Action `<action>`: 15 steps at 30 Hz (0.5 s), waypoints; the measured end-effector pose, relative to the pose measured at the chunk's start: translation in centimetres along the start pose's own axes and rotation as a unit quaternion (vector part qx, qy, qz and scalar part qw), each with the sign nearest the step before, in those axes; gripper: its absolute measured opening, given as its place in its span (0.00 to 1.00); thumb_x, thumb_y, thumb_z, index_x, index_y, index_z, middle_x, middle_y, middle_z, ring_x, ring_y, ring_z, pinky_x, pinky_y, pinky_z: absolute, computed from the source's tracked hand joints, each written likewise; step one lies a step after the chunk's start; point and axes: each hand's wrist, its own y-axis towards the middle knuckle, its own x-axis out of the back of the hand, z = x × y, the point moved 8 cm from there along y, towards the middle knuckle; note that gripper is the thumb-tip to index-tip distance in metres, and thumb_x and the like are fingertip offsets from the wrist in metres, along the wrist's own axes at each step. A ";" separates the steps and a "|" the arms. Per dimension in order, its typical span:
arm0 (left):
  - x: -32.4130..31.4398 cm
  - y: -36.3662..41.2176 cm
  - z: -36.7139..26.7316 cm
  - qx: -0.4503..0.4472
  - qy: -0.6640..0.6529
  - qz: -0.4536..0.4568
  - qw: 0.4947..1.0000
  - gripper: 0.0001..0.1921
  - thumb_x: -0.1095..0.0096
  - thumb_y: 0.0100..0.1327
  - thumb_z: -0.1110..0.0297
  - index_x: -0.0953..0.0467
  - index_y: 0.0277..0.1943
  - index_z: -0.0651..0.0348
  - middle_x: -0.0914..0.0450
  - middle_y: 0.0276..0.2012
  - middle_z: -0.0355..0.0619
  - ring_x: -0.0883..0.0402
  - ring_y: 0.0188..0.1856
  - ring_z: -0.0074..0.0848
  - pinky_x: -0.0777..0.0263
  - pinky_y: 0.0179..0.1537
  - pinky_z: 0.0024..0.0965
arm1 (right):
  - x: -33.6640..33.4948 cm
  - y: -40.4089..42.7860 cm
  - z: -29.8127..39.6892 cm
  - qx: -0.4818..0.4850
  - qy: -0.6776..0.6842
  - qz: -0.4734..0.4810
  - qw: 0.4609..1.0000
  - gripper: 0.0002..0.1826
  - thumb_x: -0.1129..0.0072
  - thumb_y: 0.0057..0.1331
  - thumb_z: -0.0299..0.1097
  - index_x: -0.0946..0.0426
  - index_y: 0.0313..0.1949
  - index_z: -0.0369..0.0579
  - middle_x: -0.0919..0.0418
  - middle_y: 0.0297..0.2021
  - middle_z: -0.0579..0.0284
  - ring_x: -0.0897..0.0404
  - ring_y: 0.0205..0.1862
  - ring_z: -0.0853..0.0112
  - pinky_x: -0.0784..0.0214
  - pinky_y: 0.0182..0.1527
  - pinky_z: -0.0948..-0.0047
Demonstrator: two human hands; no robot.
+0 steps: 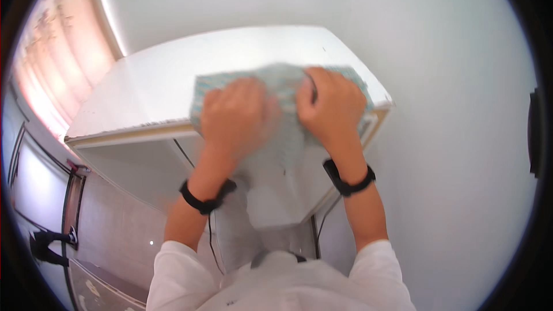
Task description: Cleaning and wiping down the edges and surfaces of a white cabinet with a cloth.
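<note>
Both of my hands are on a teal-grey fabric piece (283, 88) with a patterned weave, spread at the front edge of a white table (155, 82). Motion blurs the fabric's middle, which bulges up and hangs toward me below the edge. My left hand (235, 112) has its fingers curled into the fabric's left part. Farther right, my right hand (332, 103) grips the other part, its thumb toward the middle. The fingertips of both hands are hidden. A black band circles each wrist.
A pale wall (440, 138) stands along the table's right side. A peach curtain (65, 47) hangs at the left. A dark cable (214, 242) runs down near my left arm. At the far left are a person's dark-clothed legs (47, 244).
</note>
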 end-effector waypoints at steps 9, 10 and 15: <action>-0.8 -0.7 1.0 0.061 0.004 0.076 0.995 0.10 0.40 0.55 0.64 0.19 0.37 0.59 0.14 0.39 0.43 0.15 0.44 0.29 0.33 0.41 0.32 | -1.2 -0.4 -0.3 0.001 0.027 0.025 0.999 0.09 0.43 0.54 0.30 0.19 0.35 0.47 0.17 0.30 0.58 0.18 0.31 0.61 0.28 0.33 0.64; -0.8 -0.6 1.1 0.069 0.008 0.075 0.995 0.10 0.40 0.55 0.64 0.19 0.37 0.59 0.14 0.39 0.43 0.15 0.44 0.29 0.33 0.41 0.32 | -1.2 -0.4 -0.3 -0.008 0.035 0.017 0.999 0.10 0.43 0.53 0.30 0.19 0.36 0.47 0.16 0.32 0.57 0.18 0.34 0.60 0.27 0.36 0.64; -1.6 -0.1 1.0 0.085 0.014 0.115 0.990 0.13 0.40 0.56 0.61 0.19 0.40 0.60 0.14 0.40 0.44 0.15 0.46 0.32 0.32 0.42 0.34 | -0.9 0.5 -0.4 0.028 0.013 -0.008 0.999 0.11 0.43 0.53 0.28 0.20 0.37 0.46 0.16 0.37 0.57 0.17 0.42 0.57 0.25 0.42 0.62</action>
